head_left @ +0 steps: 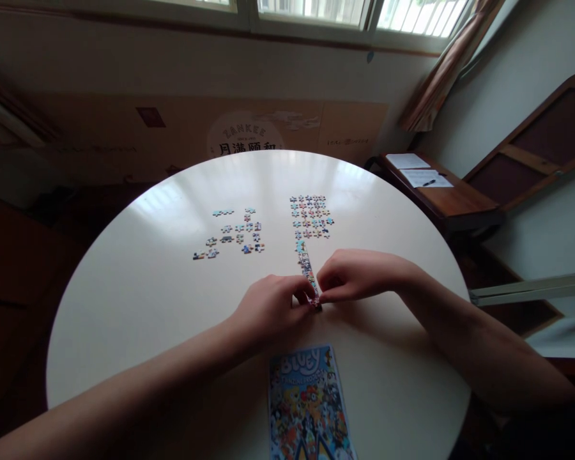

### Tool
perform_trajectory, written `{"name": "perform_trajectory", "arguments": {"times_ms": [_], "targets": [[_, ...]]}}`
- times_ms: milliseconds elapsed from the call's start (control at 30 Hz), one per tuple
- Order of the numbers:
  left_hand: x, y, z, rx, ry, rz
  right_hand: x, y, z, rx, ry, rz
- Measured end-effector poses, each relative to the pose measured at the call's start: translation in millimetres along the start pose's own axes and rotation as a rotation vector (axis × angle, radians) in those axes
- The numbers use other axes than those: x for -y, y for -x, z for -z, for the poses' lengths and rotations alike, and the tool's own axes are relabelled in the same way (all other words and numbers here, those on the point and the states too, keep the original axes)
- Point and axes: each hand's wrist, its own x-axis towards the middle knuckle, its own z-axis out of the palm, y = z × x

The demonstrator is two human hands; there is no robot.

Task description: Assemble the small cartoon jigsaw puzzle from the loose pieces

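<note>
The left forearm [158,377] and right forearm [469,332] are slanting inward — the left hand [278,300] curling downward, the right hand [352,275] folding in from a bent wrist [402,271] — both hands almost meeting.

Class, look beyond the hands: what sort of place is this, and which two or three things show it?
Probably a room in a home, though I can't be sure: a curtain hangs beside the window, and jigsaw pieces lie on a round white table.

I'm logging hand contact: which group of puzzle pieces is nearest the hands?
The narrow strip, its near end between them; the grid and scattered pieces lie farther away.
</note>
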Motion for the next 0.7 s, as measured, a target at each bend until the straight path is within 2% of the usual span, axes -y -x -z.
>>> {"name": "perform_trajectory", "arguments": {"times_ms": [367, 700], "targets": [[15, -4, -0.8, -0.062, 0.0, -0.069, 1, -4, -4, 0.006, 0.014, -0.011], [12, -4, -4.0, -0.065, -0.126, -0.073, 10, -6, -5, -0.008, 0.073, -0.098]]}}
